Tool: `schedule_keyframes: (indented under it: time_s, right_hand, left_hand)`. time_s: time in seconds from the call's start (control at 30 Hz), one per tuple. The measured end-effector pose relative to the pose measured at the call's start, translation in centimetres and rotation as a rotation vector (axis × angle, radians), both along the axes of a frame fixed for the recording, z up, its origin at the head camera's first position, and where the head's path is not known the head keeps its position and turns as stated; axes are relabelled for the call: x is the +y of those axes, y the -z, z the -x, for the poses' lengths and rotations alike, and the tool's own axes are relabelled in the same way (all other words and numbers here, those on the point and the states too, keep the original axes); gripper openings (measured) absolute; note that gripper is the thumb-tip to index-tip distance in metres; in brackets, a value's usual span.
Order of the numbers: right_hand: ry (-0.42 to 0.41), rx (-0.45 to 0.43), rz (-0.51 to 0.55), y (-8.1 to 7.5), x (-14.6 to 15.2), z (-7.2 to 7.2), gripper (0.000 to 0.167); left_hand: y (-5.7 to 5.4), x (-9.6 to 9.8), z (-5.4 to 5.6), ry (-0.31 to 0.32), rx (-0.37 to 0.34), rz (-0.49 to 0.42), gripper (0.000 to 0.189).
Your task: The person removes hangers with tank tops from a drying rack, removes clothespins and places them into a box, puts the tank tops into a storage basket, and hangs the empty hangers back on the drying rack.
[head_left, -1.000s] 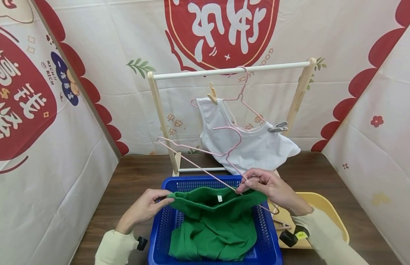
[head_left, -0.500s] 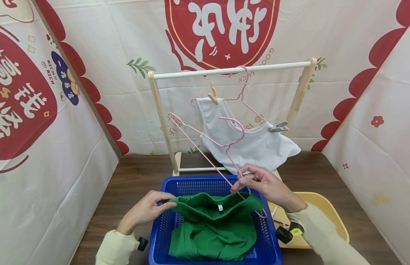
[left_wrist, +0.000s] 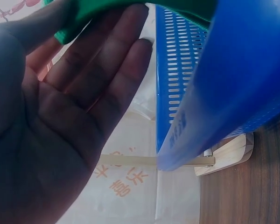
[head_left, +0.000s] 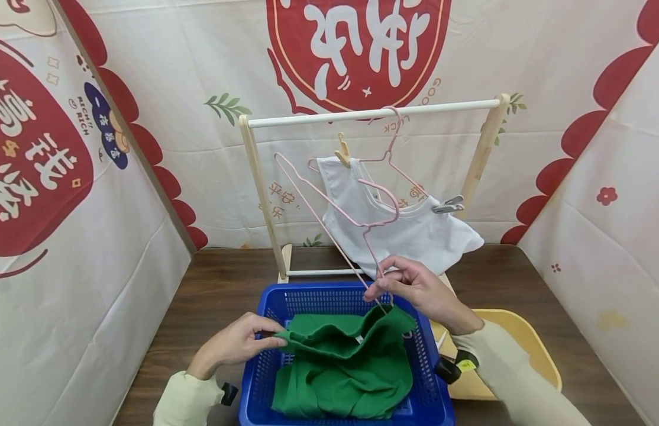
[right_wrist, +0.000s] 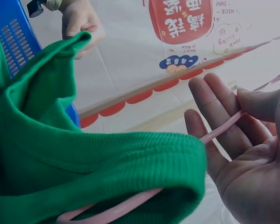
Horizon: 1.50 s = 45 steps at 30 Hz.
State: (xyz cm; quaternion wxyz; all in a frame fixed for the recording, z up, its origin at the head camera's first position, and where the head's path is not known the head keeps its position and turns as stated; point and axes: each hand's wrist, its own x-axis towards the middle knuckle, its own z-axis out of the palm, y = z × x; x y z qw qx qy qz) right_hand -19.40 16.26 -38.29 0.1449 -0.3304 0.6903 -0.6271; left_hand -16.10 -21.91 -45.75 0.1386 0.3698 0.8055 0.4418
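Observation:
A green tank top (head_left: pixel 345 378) lies bunched in a blue basket (head_left: pixel 442 387), its neck opening held up. My left hand (head_left: pixel 239 343) pinches the left edge of that opening between thumb and finger; the green cloth (left_wrist: pixel 107 5) crosses above the fingers in the left wrist view. A pink hanger (head_left: pixel 368 226) is pinched between the thumb and fingers of my right hand (head_left: pixel 420 290). Its lower end passes through the top's right shoulder, and the pink wire (right_wrist: pixel 130 204) shows inside the ribbed edge in the right wrist view. Hook and far arm stick up toward the back.
Behind the basket stands a wooden rack (head_left: pixel 372 116) with a white rail. From it hangs a white tank top (head_left: pixel 388 236) on another pink hanger, held by a yellow clip (head_left: pixel 342 155) and a grey clip (head_left: pixel 449 205). A yellow tray (head_left: pixel 545 358) sits at right.
My right hand has moved left and slightly up, tilting the hanger's far arm higher. Its lower end has drawn left with the green shoulder. My left hand has lowered slightly and moved right.

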Motion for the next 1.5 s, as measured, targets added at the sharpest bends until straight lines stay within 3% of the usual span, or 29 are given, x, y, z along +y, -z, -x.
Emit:
schedule_keyframes:
  time_s: [0.23,0.73,1.1,1.33,1.5]
  right_hand:
    - [0.003,0.035,0.029,0.2,-0.3,0.6,0.015]
    - [0.109,0.020,0.078,0.3,-1.0,1.7,0.009]
    - [0.091,0.070,0.200,0.1,-2.5,2.4,0.004]
    - [0.031,0.127,0.254,0.3,-3.2,2.7,0.008]
    - [0.031,0.143,0.257,0.3,-3.5,2.8,0.007]
  left_hand:
    - [-0.2,-0.1,-0.2,0.105,-0.026,0.015,0.016]
    - [-0.1,0.0,-0.1,0.222,-0.237,0.121,0.017]
    - [-0.4,0.6,0.0,0.285,-0.166,0.182,0.031]
    - [-0.8,1.0,0.0,0.272,-0.147,0.191,0.028]
    - [-1.0,1.3,0.0,0.250,-0.080,0.200,0.027]
